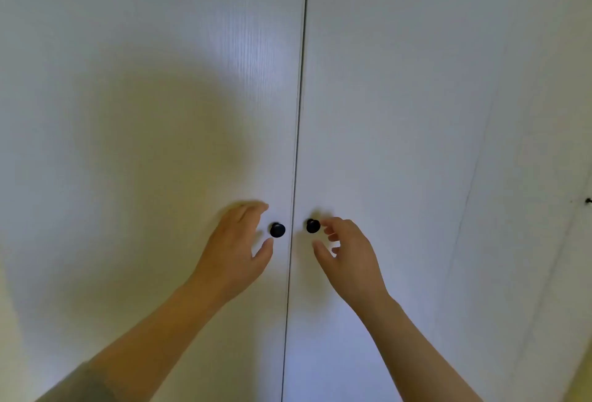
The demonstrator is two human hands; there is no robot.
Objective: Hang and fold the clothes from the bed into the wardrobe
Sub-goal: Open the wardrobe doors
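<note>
The wardrobe [416, 65] fills the view, its left door [144, 49] and right door [400, 151] shut edge to edge, so nothing can go inside until they are pulled apart. That is likely why both hands are up at the two black knobs, which sit just either side of the seam. The left hand [238, 241] is beside the left knob [277, 230], fingers spread and loosely curved above it and the thumb below, cupped around it but gripping nothing. The right hand [349, 257] is at the right knob [313, 226], fingers also loose and holding nothing; one fingertip is at the knob's edge, though whether it touches is unclear. Both forearms rise from below and angle inward to the middle. The clothes and the bed are out of view. Opening the doors looks like the step in hand.
</note>
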